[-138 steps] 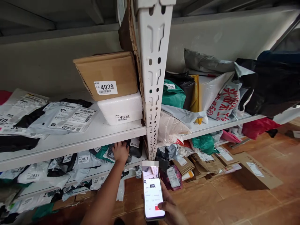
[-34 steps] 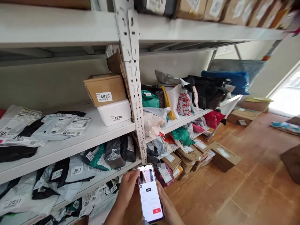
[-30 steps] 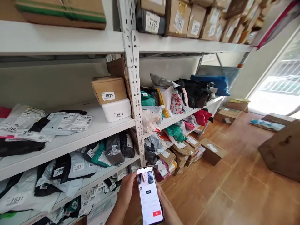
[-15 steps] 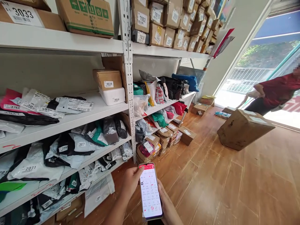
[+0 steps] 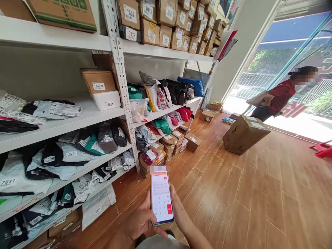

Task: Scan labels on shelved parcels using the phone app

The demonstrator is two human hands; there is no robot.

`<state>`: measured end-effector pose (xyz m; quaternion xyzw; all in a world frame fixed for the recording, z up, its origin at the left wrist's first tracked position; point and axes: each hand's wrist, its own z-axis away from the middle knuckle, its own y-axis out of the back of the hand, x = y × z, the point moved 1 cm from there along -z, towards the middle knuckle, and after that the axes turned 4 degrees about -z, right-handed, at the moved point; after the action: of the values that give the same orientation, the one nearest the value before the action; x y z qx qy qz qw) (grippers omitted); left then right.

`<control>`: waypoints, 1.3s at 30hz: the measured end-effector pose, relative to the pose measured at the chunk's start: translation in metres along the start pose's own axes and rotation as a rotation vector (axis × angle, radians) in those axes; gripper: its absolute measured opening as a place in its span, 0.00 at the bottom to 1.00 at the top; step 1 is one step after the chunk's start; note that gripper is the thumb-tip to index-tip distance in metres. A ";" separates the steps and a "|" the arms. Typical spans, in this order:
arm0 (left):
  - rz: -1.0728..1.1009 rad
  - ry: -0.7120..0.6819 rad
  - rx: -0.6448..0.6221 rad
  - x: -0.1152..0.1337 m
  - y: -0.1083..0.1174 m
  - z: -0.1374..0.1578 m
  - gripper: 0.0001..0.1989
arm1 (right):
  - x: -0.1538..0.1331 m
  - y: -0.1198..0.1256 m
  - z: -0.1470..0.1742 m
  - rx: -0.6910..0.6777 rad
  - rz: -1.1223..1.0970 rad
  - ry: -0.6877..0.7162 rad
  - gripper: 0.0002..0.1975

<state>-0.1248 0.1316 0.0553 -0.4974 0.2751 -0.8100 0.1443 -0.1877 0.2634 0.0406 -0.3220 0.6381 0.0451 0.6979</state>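
A smartphone (image 5: 160, 197) is held upright in front of me, its screen lit with a number keypad and a red key at the lower right. My left hand (image 5: 142, 221) wraps the phone's lower left side, its thumb at the bottom left of the screen and a finger beneath the lower edge. Along the right edge, my right hand (image 5: 179, 209) grips the phone, with most of its fingers hidden behind it. The top of the phone is blurred over.
White metal shelves (image 5: 103, 119) with labelled parcels stand on my left. Stacked cardboard boxes (image 5: 178, 147) sit on the floor beside them. Farther right are a large carton (image 5: 242, 135), a person in a red top (image 5: 282, 93) by the doorway, and a red plastic object (image 5: 323, 150).
My left thumb has moved from the top of the phone to its lower left. The screen went from an icon page to a keypad. My view turned right, showing more of the person.
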 end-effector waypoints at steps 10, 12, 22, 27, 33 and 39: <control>0.050 -0.044 -0.008 -0.018 -0.022 -0.021 0.58 | -0.020 0.029 0.014 -0.068 -0.249 -0.133 0.25; 0.070 -0.063 -0.009 -0.023 -0.020 -0.022 0.57 | -0.022 0.031 0.016 -0.068 -0.278 -0.157 0.25; 0.045 -0.080 -0.026 -0.036 -0.017 -0.019 0.49 | -0.025 0.037 0.027 -0.048 -0.248 -0.221 0.28; 0.056 -0.103 -0.043 -0.035 -0.018 -0.015 0.51 | -0.026 0.031 0.026 -0.024 -0.271 -0.235 0.27; 0.036 -0.083 0.018 -0.032 -0.017 -0.012 0.54 | -0.022 0.028 0.023 -0.014 -0.228 -0.201 0.25; 0.088 -0.120 0.019 -0.033 -0.012 -0.013 0.53 | -0.021 0.024 0.023 -0.036 -0.222 -0.180 0.25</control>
<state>-0.1203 0.1615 0.0338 -0.5312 0.2800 -0.7740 0.2007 -0.1832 0.3014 0.0495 -0.3979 0.5326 0.0078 0.7470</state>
